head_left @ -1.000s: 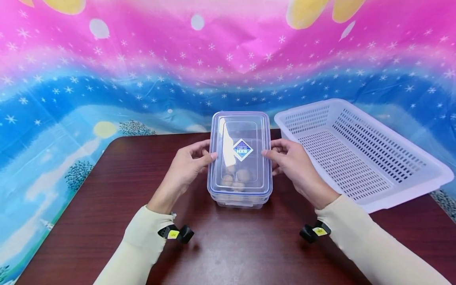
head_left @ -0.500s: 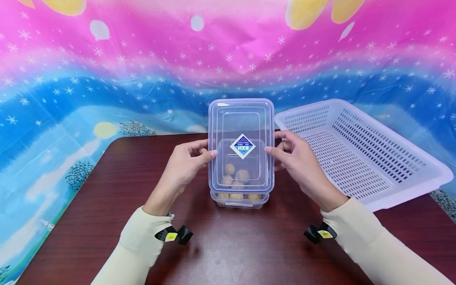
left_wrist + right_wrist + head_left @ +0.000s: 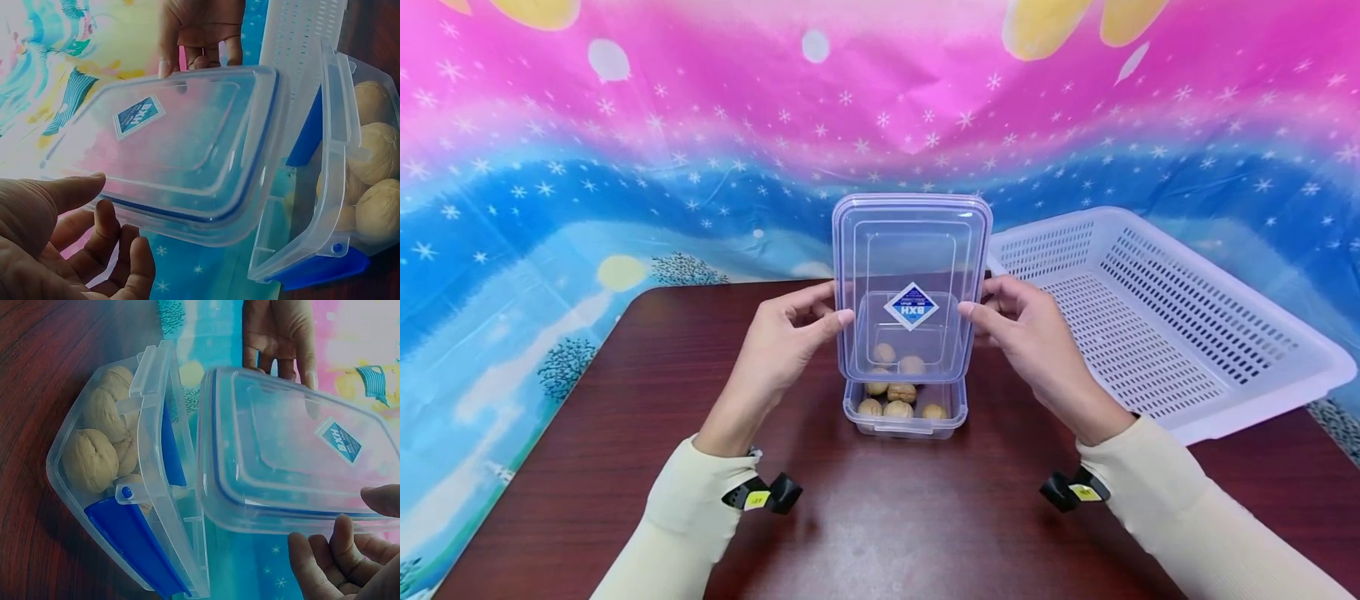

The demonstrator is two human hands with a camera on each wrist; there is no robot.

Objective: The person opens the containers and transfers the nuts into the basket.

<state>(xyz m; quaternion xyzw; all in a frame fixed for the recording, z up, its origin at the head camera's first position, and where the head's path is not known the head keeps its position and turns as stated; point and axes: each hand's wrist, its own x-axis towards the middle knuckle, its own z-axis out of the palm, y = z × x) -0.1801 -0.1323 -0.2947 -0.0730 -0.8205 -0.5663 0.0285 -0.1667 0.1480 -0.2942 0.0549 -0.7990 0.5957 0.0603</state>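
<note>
Between my two hands a clear plastic lid (image 3: pixel 912 250) with a blue seal and a diamond-shaped label is tilted up above its box. My left hand (image 3: pixel 786 342) pinches the lid's left edge, thumb on top and fingers beneath. On the opposite edge my right hand (image 3: pixel 1030 346) pinches it the same way. Below, the clear food container (image 3: pixel 910 429) stands on the table, its front part uncovered and its back part seen through the lid. Several walnuts (image 3: pixel 901 392) lie inside it. Blue side clips (image 3: pixel 134 550) hang from the container in the right wrist view.
A white perforated plastic basket (image 3: pixel 1150 333) stands at the right of the dark wooden table (image 3: pixel 880 525). Behind the table hangs a pink and blue patterned cloth (image 3: pixel 737 150). Each wrist wears a black strap with a small camera.
Both hands have raised the lid off the container and tilted it up toward the back. The walnuts at the front now show uncovered. The container and basket have stayed in place.
</note>
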